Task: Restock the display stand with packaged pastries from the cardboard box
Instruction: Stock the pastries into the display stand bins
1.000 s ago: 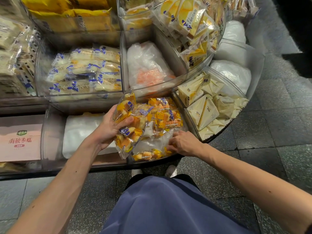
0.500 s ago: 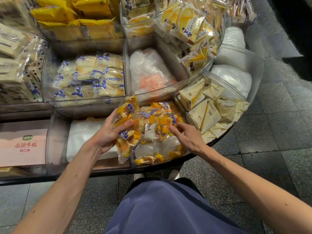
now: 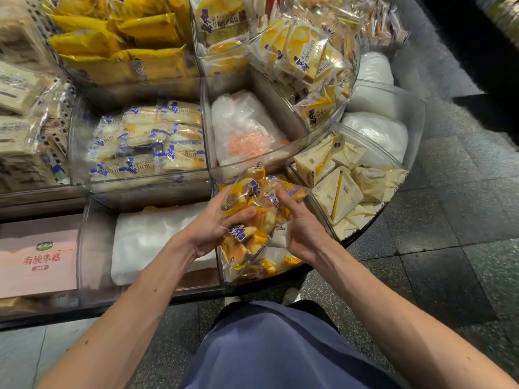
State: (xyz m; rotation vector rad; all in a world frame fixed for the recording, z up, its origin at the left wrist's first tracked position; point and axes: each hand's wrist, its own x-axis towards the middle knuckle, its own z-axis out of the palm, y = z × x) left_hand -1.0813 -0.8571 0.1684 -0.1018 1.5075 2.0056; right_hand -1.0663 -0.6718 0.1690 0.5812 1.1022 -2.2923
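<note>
Right hand (image 3: pixel 303 228) has moved in against the pastry packs (image 3: pixel 247 234), index finger atop, grip unclear; left hand (image 3: pixel 213 226) clutches the bundle, long axis near-to-far, over the near bin (image 3: pixel 218 266).

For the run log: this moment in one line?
phase: stocking | left hand: grips orange pastry packs | right hand: touches packs | at: lower front bin | cardboard box: not in view

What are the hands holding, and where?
Left hand grips the orange pastry packets around their middle; right hand touches their upper right edge, grip unclear.
</note>
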